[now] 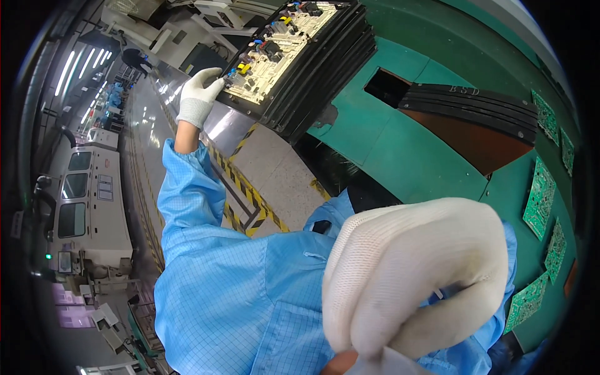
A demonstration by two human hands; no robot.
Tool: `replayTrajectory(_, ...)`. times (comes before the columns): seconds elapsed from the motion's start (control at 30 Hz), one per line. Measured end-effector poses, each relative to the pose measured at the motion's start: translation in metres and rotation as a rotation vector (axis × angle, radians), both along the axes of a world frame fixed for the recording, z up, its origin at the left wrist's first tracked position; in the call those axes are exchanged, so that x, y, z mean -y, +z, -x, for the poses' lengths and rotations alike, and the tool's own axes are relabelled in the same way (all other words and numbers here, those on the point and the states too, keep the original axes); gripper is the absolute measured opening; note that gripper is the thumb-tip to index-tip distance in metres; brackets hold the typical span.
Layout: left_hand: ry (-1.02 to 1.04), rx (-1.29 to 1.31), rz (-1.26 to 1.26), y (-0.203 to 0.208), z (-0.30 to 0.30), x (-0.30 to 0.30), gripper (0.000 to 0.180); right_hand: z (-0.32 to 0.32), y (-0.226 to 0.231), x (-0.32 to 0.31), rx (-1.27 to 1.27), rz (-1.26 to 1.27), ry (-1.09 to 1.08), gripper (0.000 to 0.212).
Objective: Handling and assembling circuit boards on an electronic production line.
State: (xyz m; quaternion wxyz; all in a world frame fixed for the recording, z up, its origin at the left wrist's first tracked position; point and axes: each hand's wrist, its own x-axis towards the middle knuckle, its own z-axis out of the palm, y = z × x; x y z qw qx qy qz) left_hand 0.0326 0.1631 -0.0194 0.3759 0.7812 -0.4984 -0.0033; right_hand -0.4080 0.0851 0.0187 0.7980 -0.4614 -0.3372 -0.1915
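My left hand (201, 97), in a white knit glove, reaches out at the upper left. Its thumb and forefinger are apart, with the thumb tip at the near-left corner of a cream circuit board (259, 81). Yellow, blue and black components stand on that board, which lies on top of a stack of black trays (312, 78). Close to the camera, my right hand (419, 275) is gloved in white too, large and curled closed, its fingers bent toward the thumb. A whitish sheet-like thing (400, 364) shows below its fingertips; what it is, I cannot make out.
A green worktop (369, 131) spans the right, with a black-and-brown slotted holder (469, 119) on it. Several green circuit boards (539, 199) line the far right. Yellow-black tape (250, 200) marks the floor. White machines (94, 194) stand left; a person (134, 59) is far back.
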Motion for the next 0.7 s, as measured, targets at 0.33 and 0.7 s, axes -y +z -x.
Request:
replayTrajectory(0.33, -0.044, -0.055, -0.145, 0.017, 0.003, -0.006, 0.037, 0.002, 0.0, 0.01, 0.034, 0.451, 0.07, 0.009)
replayTrajectory(0.7, -0.202, 0.263, -0.298, 0.061, -0.012, 0.087, 0.04, 0.046, 0.035, 0.043, -0.213, 1.241, -0.811, 0.028)
